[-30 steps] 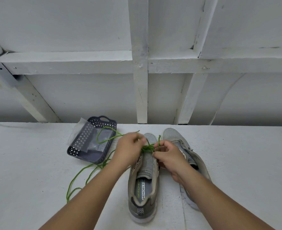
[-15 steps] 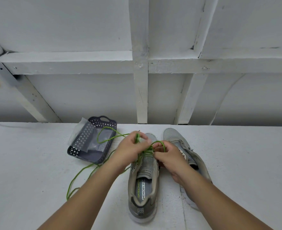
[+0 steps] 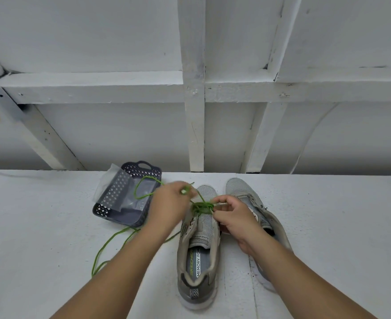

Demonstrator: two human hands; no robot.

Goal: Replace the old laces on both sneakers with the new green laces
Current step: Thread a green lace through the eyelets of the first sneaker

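Since the earlier frame, the left hand [image 3: 170, 204] is drawn leftward, pinching the green lace [image 3: 200, 207]; the right hand [image 3: 232, 214] pinches it over the left sneaker [image 3: 200, 245] on the counter [image 3: 40, 226]. Thin round cord may slip from woven mesh eyelets if overpulled.

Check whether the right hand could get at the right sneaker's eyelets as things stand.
Probably yes: the right hand sits beside the right sneaker, nothing between them, but it pinches the green lace and must release it first.
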